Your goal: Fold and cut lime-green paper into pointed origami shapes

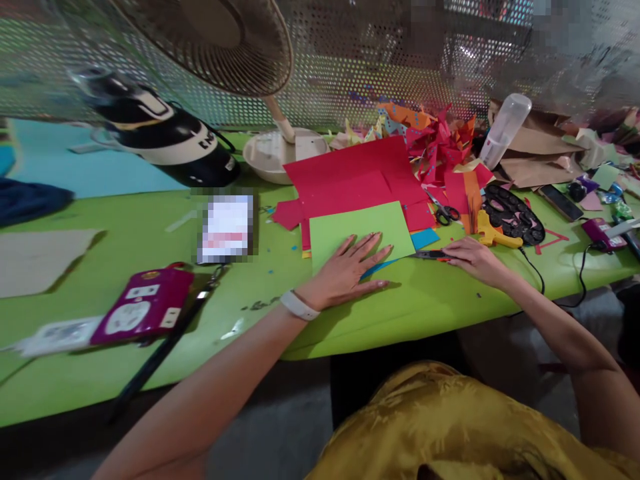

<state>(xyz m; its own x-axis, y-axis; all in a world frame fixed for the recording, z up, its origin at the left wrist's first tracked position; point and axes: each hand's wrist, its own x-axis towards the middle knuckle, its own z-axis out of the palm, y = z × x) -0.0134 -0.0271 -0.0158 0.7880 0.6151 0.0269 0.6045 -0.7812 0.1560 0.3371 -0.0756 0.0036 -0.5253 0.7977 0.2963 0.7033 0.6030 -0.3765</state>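
Observation:
My left hand (353,270) lies flat with fingers spread on a light green sheet of paper (357,223). Between the thumb and the sheet's lower edge shows a strip of blue paper (381,268). In my right hand (475,259) is a utility knife (433,255), dark with a red part, its tip by the green sheet's lower right corner. Large red paper (350,177) lies beneath and behind the green sheet. Black-handled scissors (447,213) rest just beyond the knife, partly on red paper.
A yellow glue gun (495,233) and a black palette tray (515,215) lie to the right. Paper scraps (440,137) are heaped behind. On the left are a phone (227,227), a purple power strip (145,303), a black bottle (175,143) and a fan base (265,157).

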